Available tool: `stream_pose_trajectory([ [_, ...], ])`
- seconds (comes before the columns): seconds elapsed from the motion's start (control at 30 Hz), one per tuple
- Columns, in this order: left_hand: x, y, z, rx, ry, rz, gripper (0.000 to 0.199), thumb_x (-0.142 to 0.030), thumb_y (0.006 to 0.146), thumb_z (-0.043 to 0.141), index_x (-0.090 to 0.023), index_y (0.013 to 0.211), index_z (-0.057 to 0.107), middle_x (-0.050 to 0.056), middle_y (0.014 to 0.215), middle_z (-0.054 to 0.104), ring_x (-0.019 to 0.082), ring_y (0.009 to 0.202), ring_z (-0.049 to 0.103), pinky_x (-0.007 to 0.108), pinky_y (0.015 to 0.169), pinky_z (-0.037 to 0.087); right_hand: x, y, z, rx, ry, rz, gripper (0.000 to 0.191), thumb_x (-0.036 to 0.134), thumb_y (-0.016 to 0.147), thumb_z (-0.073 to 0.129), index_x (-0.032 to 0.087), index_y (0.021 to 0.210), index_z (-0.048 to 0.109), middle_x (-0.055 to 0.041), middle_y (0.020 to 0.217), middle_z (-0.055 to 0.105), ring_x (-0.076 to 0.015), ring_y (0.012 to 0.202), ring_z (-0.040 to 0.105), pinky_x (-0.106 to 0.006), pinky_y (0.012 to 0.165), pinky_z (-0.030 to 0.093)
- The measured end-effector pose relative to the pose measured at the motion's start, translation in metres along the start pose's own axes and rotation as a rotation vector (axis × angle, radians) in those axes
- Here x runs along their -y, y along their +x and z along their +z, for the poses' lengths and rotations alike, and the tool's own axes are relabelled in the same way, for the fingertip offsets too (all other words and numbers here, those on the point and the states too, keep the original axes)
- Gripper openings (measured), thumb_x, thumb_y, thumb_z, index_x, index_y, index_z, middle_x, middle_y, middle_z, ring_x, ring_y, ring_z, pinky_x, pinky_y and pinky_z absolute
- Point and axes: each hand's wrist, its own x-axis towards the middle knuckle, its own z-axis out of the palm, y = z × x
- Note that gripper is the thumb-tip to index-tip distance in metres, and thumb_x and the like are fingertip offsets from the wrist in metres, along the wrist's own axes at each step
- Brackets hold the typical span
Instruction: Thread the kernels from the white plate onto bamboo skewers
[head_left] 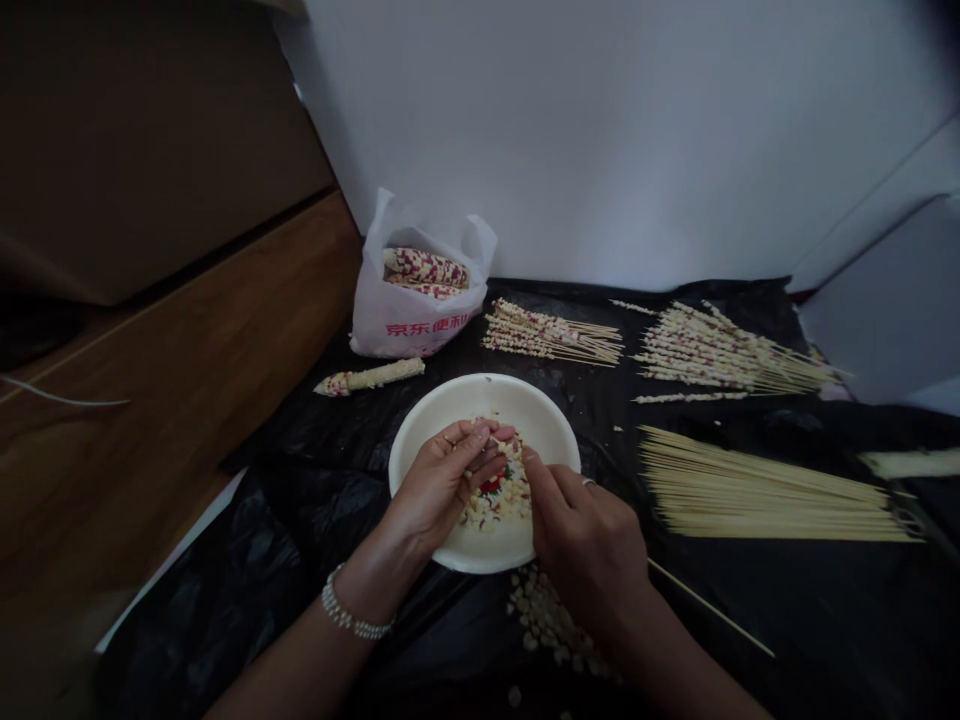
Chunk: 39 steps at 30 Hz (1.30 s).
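Observation:
Over a white bowl point(409, 440) of loose corn kernels point(495, 510), both hands are close together. My left hand point(442, 475), palm turned up, has its thumb and fingertips closed on something small, seemingly a corn kernel. Closed in a grip, my right hand point(585, 530) faces it. A thin bamboo skewer point(712, 608) runs out behind the right wrist toward the lower right and appears to be in that hand; its tip is hard to make out between the hands.
Behind the bowl stand a plastic bag point(420, 330) of speckled corncobs and a partly stripped cob point(371, 377). Kernel-threaded skewers point(551, 333) lie in two piles, the larger pile point(705, 350) farther right. Bare skewers point(765, 490) rest on black plastic sheeting point(300, 540). Pale bits point(551, 620) lie below the bowl.

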Motion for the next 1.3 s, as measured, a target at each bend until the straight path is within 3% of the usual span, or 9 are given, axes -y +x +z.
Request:
stream_pose_trajectory([
  [0.4,0.0003,-0.0028,0.0024,0.018,0.021,-0.050,0.011,-0.021,0.077,0.071,-0.014,0.085,0.067,0.007,0.094,0.074,0.012,0.083,0.068,0.021,0.078,0.054,0.0025,-0.0016,0.0048,-0.008,0.016,0.021,0.035,0.012,0.092,0.043,0.012,0.125,0.055,-0.0021,0.073,0.064,-0.0121,0.056,0.052,-0.027,0.056,0.032],
  [0.6,0.0008,-0.0018,0.0009,0.047,-0.064,-0.089,0.022,-0.025,0.081,0.067,-0.014,0.100,0.070,0.010,0.097,0.073,0.015,0.086,0.068,0.025,0.081,0.055,0.0022,-0.0017,0.0031,-0.005,0.004,0.021,0.032,0.013,0.092,0.043,0.013,0.121,0.058,-0.0028,0.074,0.066,-0.0125,0.058,0.055,-0.027,0.056,0.035],
  [0.97,0.0009,-0.0022,-0.0004,0.051,0.051,0.006,0.017,-0.025,0.076,0.071,-0.013,0.088,0.074,0.008,0.099,0.072,0.011,0.083,0.065,0.020,0.078,0.053,0.0028,-0.0003,0.0051,-0.069,0.049,0.031,0.027,0.013,0.092,0.044,0.010,0.117,0.056,-0.0047,0.077,0.069,-0.0119,0.059,0.058,-0.026,0.057,0.039],
  [1.3,0.0020,-0.0034,0.0012,0.051,0.038,-0.045,0.017,-0.021,0.072,0.075,-0.011,0.086,0.075,0.009,0.092,0.073,0.014,0.084,0.067,0.022,0.078,0.054,0.0050,-0.0022,0.0058,-0.114,0.064,0.033,0.032,0.012,0.091,0.047,0.007,0.123,0.051,-0.0071,0.082,0.071,-0.0127,0.059,0.061,-0.026,0.054,0.042],
])
